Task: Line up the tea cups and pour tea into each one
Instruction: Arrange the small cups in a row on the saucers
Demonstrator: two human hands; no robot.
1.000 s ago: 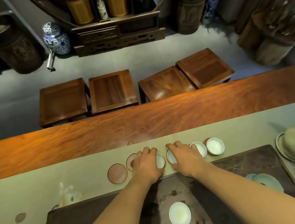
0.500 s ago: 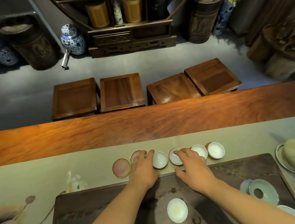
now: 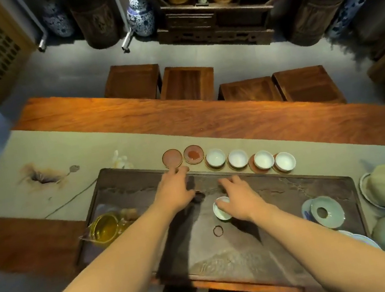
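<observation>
Now right hand [image 3: 240, 201] grips small white porcelain tea cup [image 3: 221, 209] on dark tea tray [image 3: 296, 194]; left hand [image 3: 177, 190] open, empty, fingers spread, just short of bare round reddish coaster [image 3: 172, 158].

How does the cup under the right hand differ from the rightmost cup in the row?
The cup under the right hand sits on the dark tea tray, partly covered by the right hand; the rightmost cup stands in the row on a coaster, untouched. Both are small and white, and look empty.
</observation>
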